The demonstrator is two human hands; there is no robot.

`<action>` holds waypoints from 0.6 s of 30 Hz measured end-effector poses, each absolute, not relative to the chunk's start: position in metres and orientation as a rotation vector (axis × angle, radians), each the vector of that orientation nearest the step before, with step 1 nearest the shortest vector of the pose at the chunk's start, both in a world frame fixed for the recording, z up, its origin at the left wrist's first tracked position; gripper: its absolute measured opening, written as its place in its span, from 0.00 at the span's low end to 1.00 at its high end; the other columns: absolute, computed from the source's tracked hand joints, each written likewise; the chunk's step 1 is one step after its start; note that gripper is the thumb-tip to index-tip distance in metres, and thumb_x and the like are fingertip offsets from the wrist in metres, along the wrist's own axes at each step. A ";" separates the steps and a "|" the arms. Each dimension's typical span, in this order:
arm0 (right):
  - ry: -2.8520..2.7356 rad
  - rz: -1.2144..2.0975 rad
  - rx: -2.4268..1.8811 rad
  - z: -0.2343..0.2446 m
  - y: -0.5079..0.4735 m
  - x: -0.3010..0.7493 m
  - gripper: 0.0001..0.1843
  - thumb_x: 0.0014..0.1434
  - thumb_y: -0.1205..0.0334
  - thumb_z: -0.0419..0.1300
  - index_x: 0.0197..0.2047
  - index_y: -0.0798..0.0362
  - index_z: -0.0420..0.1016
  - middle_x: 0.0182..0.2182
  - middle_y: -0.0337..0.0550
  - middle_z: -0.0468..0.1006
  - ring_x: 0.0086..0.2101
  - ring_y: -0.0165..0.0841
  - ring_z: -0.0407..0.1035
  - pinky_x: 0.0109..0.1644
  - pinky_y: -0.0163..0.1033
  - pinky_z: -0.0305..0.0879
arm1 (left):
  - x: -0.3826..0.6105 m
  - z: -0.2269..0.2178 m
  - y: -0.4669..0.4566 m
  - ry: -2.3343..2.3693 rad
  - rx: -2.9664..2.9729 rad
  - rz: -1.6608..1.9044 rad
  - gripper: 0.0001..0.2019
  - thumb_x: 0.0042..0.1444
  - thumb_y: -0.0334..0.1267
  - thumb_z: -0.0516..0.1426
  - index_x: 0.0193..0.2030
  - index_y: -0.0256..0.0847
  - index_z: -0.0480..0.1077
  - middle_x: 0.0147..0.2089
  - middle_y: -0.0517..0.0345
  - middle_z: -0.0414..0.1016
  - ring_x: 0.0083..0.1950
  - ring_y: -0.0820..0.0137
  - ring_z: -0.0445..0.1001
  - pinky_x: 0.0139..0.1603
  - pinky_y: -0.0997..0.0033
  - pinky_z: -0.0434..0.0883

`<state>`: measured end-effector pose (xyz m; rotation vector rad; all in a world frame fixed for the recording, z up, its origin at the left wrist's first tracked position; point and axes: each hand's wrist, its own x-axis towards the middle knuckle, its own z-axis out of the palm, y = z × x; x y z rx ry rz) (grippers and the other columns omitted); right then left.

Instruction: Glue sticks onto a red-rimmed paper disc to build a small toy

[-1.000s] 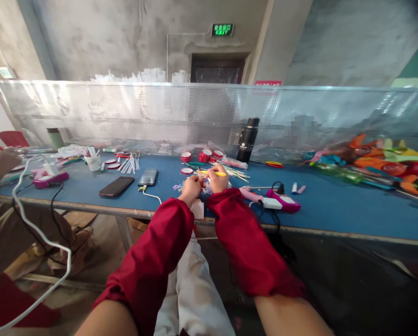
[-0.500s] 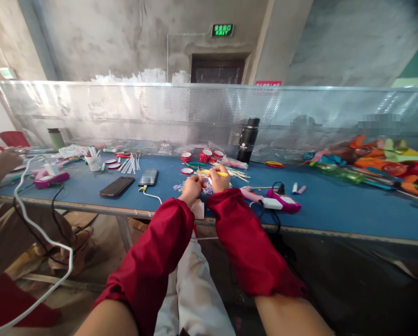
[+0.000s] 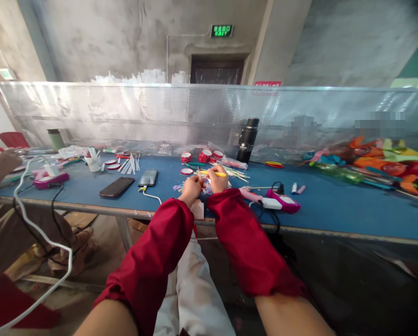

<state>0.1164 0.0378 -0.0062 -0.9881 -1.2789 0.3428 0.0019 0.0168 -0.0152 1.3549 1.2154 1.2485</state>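
Over the near middle of the blue table, my right hand point(image 3: 217, 181) is closed round a slim yellow pen-shaped tool point(image 3: 221, 174) that lies nearly level and points left. Close beside it, my left hand point(image 3: 191, 187) is pinched shut; whatever its fingertips hold is too small to make out. Small pale and purple bits point(image 3: 177, 187) lie scattered around and beneath both hands. A pale square pad point(image 3: 198, 209) sits at the table edge below my left hand. Thin sticks point(image 3: 239, 173) are spread behind my right hand.
Red-rimmed rolls point(image 3: 205, 156) and a black flask point(image 3: 248, 141) stand behind. A phone point(image 3: 116, 186) lies left; a purple-and-white device point(image 3: 286, 204) with cords lies right. Colourful pieces point(image 3: 387, 163) are heaped far right. Another person's hand point(image 3: 2, 163) is at far left.
The yellow tool and my right hand have shifted very slightly. My left hand keeps its place and its pinch.
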 end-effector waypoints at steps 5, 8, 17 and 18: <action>-1.263 0.344 -1.019 -0.007 0.039 0.117 0.16 0.70 0.52 0.63 0.53 0.54 0.76 0.47 0.45 0.80 0.42 0.34 0.77 0.47 0.44 0.78 | 0.002 -0.015 0.016 1.218 1.347 1.244 0.15 0.69 0.44 0.60 0.55 0.37 0.74 0.51 0.50 0.79 0.46 0.66 0.80 0.45 0.60 0.81; -1.267 0.358 -1.022 -0.007 0.039 0.116 0.16 0.70 0.52 0.63 0.54 0.55 0.76 0.47 0.45 0.80 0.42 0.34 0.77 0.46 0.44 0.78 | 0.002 -0.014 0.016 1.219 1.343 1.237 0.14 0.69 0.43 0.60 0.55 0.37 0.74 0.51 0.50 0.79 0.45 0.66 0.80 0.45 0.61 0.81; -1.254 0.367 -1.014 -0.006 0.037 0.116 0.16 0.70 0.52 0.63 0.53 0.54 0.76 0.47 0.45 0.80 0.42 0.34 0.77 0.47 0.44 0.78 | 0.001 -0.012 0.014 1.230 1.339 1.220 0.15 0.69 0.44 0.60 0.56 0.37 0.74 0.53 0.49 0.78 0.47 0.64 0.80 0.47 0.58 0.80; -1.257 0.371 -1.008 -0.005 0.037 0.116 0.16 0.70 0.52 0.63 0.53 0.55 0.76 0.47 0.45 0.80 0.41 0.34 0.77 0.46 0.44 0.78 | 0.001 -0.012 0.014 1.231 1.340 1.218 0.15 0.69 0.44 0.60 0.56 0.37 0.74 0.52 0.50 0.78 0.47 0.65 0.80 0.47 0.59 0.81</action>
